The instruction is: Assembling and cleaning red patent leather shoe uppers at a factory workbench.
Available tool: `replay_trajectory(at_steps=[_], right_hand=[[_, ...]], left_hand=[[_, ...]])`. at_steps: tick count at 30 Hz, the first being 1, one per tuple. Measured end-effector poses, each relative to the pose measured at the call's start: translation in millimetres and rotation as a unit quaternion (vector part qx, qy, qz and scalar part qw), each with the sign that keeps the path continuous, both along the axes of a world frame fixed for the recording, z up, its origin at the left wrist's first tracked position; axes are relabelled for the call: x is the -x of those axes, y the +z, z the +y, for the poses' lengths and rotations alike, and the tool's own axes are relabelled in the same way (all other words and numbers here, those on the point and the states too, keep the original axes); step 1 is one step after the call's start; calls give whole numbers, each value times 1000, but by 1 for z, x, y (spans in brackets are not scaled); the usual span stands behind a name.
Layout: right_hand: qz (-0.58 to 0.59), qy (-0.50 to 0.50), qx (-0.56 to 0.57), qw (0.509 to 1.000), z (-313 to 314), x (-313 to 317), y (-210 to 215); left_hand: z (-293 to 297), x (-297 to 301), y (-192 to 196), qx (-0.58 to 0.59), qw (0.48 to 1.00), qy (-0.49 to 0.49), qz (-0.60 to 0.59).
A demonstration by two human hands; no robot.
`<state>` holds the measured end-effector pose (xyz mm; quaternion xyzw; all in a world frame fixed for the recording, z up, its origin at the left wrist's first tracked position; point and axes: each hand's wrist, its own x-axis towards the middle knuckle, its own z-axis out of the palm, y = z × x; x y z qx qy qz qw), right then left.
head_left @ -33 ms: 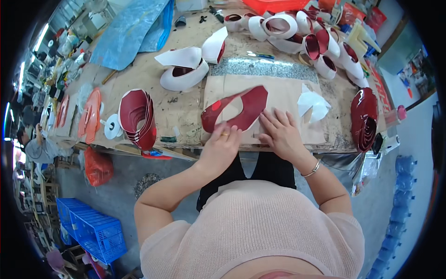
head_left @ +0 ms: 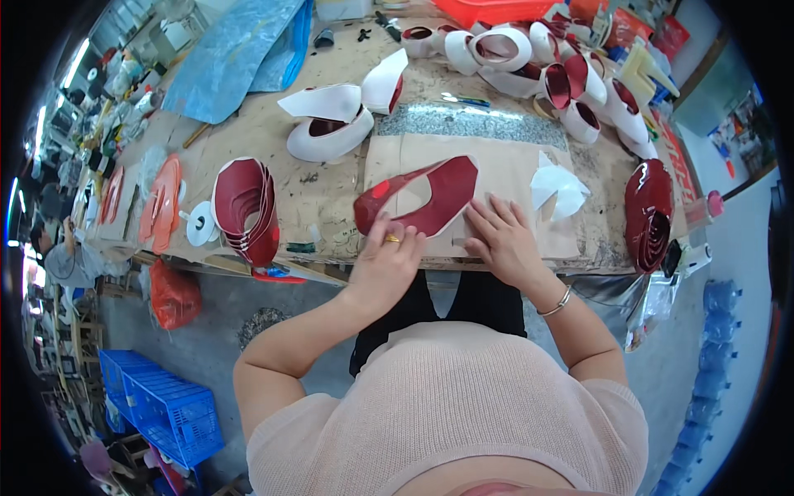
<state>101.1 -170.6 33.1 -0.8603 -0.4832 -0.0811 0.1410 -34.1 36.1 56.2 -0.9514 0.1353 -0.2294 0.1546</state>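
Note:
A dark red shoe upper (head_left: pixel 451 194) with a pale edge and a cut-out opening lies on a beige sheet (head_left: pixel 513 157) in front of me. My left hand (head_left: pixel 389 252), with a ring on one finger, closes its bent fingers on the near left edge of the upper. Part of that edge is hidden under the fingers. Flat on the sheet at the upper's right end rests my right hand (head_left: pixel 503 236), fingers spread, the fingertips close beside the red edge. A white cut piece (head_left: pixel 558 186) lies just beyond it to the right.
Nested red uppers stand in a left stack (head_left: pixel 246 211) and a right stack (head_left: pixel 649 207). White-and-red uppers (head_left: pixel 329 136) lie behind, with several more (head_left: pixel 500 50) at the back right. A speckled slab (head_left: pixel 475 124) borders the sheet. Blue crates (head_left: pixel 169 413) stand on the floor.
My left hand and the left end of the red upper have shifted slightly left and toward me. My right hand stays nearly where it was.

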Motion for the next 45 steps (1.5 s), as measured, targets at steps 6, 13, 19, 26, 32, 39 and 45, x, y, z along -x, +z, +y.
replay_trajectory(at_steps=[6, 13, 19, 26, 32, 39, 45], right_hand=[[-23, -23, -51, 998, -2, 6, -6], [-37, -28, -55, 997, 0, 6, -5], [-25, -22, -71, 997, 1, 8, -3], [123, 16, -108, 986, 30, -22, 6], [194, -57, -258, 945, 178, -122, 8], [527, -69, -434, 727, 267, -172, -12], [479, -63, -646, 591, 248, -179, 54]], left_hand=[[69, 10, 23, 127, 985, 101, -60], [147, 32, 48, 146, 905, 215, -336], [197, 42, -4, 210, 895, 393, -33], [136, -20, 25, 320, 909, 179, -196], [112, -141, 19, 213, 956, 134, -152], [146, -166, 12, 149, 952, 263, -51], [179, -156, -3, 87, 942, 273, -172]])
